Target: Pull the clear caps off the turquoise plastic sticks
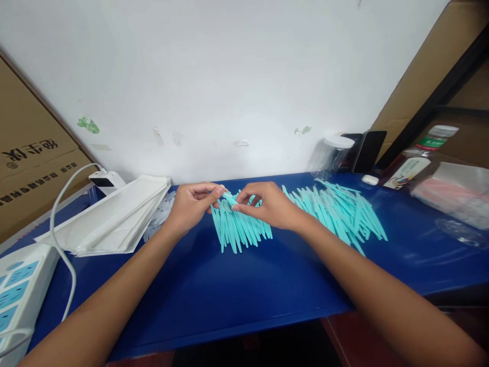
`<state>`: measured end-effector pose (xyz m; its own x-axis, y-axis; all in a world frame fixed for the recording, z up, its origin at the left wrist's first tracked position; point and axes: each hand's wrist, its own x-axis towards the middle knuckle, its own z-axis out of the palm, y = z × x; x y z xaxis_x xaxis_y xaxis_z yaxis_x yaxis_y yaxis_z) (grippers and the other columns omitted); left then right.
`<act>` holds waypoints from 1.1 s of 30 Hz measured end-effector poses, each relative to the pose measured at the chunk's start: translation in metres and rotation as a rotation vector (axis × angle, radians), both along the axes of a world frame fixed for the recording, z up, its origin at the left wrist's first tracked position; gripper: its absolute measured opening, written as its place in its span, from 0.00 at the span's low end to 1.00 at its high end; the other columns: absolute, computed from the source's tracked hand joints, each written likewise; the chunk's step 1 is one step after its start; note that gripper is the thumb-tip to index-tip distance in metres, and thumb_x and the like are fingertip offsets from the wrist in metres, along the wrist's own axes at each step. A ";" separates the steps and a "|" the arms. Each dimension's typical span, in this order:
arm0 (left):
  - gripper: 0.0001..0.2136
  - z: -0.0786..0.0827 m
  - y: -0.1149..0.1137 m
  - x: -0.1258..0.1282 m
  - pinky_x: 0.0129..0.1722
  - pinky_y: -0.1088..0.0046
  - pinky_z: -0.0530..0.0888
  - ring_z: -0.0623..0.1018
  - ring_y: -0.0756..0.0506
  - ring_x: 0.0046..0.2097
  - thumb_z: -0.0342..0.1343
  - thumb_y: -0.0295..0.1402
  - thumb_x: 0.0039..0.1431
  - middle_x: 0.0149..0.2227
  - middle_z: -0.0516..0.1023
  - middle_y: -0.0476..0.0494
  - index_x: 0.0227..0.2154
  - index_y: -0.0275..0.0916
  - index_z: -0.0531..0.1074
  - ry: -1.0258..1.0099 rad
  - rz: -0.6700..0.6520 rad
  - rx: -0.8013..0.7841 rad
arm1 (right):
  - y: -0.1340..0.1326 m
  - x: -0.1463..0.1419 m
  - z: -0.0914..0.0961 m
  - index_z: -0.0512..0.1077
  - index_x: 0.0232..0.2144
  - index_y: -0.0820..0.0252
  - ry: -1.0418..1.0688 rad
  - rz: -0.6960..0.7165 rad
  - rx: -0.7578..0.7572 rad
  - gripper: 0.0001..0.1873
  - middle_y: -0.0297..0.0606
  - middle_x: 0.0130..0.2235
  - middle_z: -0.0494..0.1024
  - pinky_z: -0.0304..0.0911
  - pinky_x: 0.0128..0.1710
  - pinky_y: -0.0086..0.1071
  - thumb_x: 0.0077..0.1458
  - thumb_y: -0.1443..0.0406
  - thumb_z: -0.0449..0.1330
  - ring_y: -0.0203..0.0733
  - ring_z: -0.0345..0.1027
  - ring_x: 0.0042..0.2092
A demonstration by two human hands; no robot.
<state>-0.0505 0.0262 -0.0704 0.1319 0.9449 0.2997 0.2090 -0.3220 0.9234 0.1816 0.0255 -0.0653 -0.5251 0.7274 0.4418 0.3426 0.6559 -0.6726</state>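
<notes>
My left hand (194, 205) pinches one end of a slim turquoise plastic stick (229, 198) with a pale, whitish tip. Thumb and finger of my right hand (269, 204) are closed on its other end. Just below both hands lies a pile of similar turquoise sticks (237, 230), roughly side by side. A second pile of turquoise sticks (338, 211), some with cloudy ends, spreads to the right of my right hand. Partly hidden behind my left wrist is a heap of small translucent pieces (159, 213); their exact kind I cannot make out.
At left are white padded envelopes (110, 216), a white device (107, 181) with a cable, a power strip (23, 290) and a cardboard box (34, 158). To the right stand a clear jar (331, 158), a phone (369, 152), a bottle (414, 160) and a plastic bag (454, 196).
</notes>
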 end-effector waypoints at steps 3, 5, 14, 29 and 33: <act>0.17 0.002 -0.002 0.001 0.24 0.76 0.72 0.76 0.49 0.29 0.69 0.47 0.56 0.32 0.84 0.40 0.37 0.37 0.86 -0.008 -0.029 0.009 | -0.001 0.000 0.000 0.81 0.35 0.59 -0.002 0.053 0.005 0.16 0.37 0.36 0.82 0.66 0.36 0.30 0.65 0.53 0.64 0.37 0.74 0.37; 0.16 0.002 -0.003 0.000 0.25 0.75 0.72 0.77 0.48 0.29 0.69 0.46 0.57 0.34 0.84 0.40 0.38 0.37 0.86 -0.014 -0.050 0.016 | -0.001 0.000 0.000 0.82 0.35 0.59 -0.009 0.088 -0.002 0.17 0.36 0.35 0.81 0.65 0.36 0.29 0.66 0.53 0.63 0.36 0.72 0.36; 0.16 0.009 -0.006 0.000 0.25 0.74 0.72 0.77 0.48 0.30 0.70 0.47 0.56 0.34 0.85 0.39 0.37 0.38 0.87 0.019 -0.036 0.002 | -0.003 0.003 0.006 0.82 0.33 0.59 -0.006 0.098 -0.018 0.18 0.34 0.32 0.79 0.61 0.34 0.30 0.66 0.52 0.63 0.35 0.68 0.33; 0.20 0.026 0.025 -0.057 0.22 0.74 0.69 0.77 0.48 0.25 0.69 0.51 0.52 0.32 0.85 0.39 0.35 0.38 0.85 0.096 0.398 0.134 | 0.018 0.025 0.006 0.84 0.30 0.61 -0.056 -0.151 -0.183 0.17 0.42 0.34 0.84 0.67 0.37 0.36 0.58 0.52 0.68 0.44 0.75 0.36; 0.22 0.020 0.025 -0.057 0.25 0.70 0.73 0.80 0.43 0.26 0.68 0.54 0.51 0.26 0.83 0.41 0.34 0.38 0.85 0.417 0.308 0.019 | 0.030 0.034 0.000 0.83 0.30 0.64 -0.113 -0.218 -0.343 0.18 0.41 0.29 0.82 0.64 0.30 0.33 0.53 0.53 0.71 0.40 0.71 0.30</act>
<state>-0.1073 0.0517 -0.0502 -0.0395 0.9535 0.2987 0.6456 -0.2038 0.7359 0.2158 0.0552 -0.0651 -0.3737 0.9218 0.1028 0.5329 0.3041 -0.7897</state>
